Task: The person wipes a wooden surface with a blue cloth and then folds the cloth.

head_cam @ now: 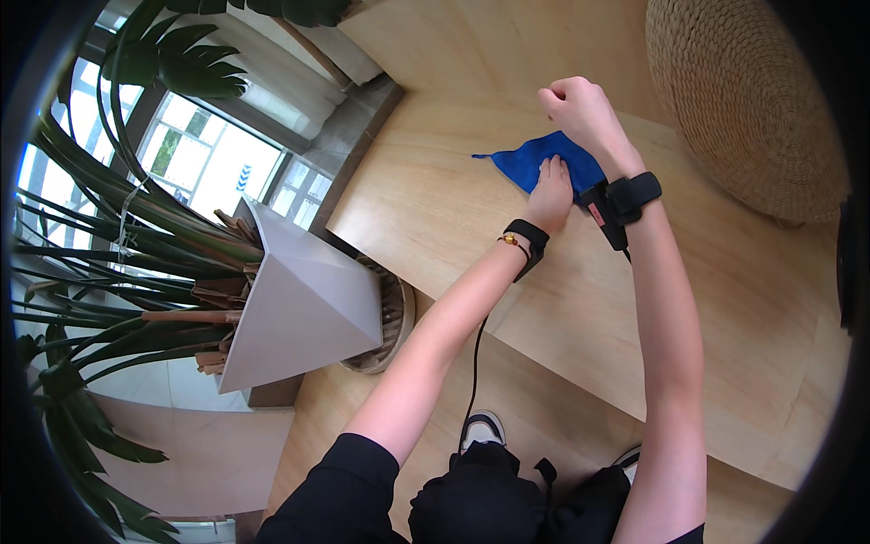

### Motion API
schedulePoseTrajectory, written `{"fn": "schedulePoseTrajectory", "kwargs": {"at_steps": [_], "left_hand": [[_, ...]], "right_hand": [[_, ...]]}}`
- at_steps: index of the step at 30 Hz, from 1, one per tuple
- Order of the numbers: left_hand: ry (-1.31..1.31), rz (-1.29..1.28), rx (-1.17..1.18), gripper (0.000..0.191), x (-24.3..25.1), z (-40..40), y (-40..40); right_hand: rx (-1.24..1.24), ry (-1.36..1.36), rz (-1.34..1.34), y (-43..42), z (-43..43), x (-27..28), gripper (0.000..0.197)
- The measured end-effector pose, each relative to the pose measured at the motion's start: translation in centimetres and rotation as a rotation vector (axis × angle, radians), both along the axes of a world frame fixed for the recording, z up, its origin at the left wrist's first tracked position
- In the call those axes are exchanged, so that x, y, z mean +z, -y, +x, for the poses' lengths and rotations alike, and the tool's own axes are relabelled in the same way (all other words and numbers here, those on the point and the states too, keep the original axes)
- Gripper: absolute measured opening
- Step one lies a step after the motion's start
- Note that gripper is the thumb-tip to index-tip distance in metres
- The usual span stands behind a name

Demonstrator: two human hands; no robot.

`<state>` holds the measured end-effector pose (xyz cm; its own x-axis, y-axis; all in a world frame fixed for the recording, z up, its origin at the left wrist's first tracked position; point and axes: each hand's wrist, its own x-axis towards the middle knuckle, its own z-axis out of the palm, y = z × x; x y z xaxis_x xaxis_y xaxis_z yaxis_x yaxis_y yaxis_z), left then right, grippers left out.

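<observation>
A blue cloth (527, 163) with a small hanging loop lies on the light wooden platform (435, 197). My left hand (552, 194) rests palm down on its near side, the fingers stretched out over the fabric. Just beyond, my right hand (581, 109) is curled into a fist over the cloth's far right part and hides some of it. Nothing shows inside that fist. Both wrists wear black bands, and a black device (603, 214) with a cable sits beside the right band, overlapping the cloth's edge.
A round woven straw cushion (741, 115) leans against the wooden back panel (503, 47) at right. On the left stands a large leafy plant in a white faceted planter (312, 292), over a round woven base (401, 326). A black cable (476, 367) hangs near my legs.
</observation>
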<state>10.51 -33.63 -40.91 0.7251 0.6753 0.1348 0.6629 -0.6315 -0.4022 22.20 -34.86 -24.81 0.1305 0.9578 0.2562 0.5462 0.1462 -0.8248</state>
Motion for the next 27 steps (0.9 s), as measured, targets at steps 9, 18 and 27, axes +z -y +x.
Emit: {"fn": "schedulePoseTrajectory", "kwargs": {"at_steps": [9,18,27], "left_hand": [[0.245,0.118,0.464,0.035,-2.0,-18.4,-5.6],[-0.177,-0.029,0.929,0.030,-1.5,-27.7,-4.7],[0.128,-0.041,0.281,0.051,-1.5,-8.8,-9.4]], "right_hand": [[0.021,-0.039,0.010,-0.1,-0.6,0.2,0.029],[0.004,-0.083,-0.017,-1.1,-0.1,-1.5,0.031],[-0.096,-0.107,-0.036,-2.3,2.3,-2.6,0.032]]}}
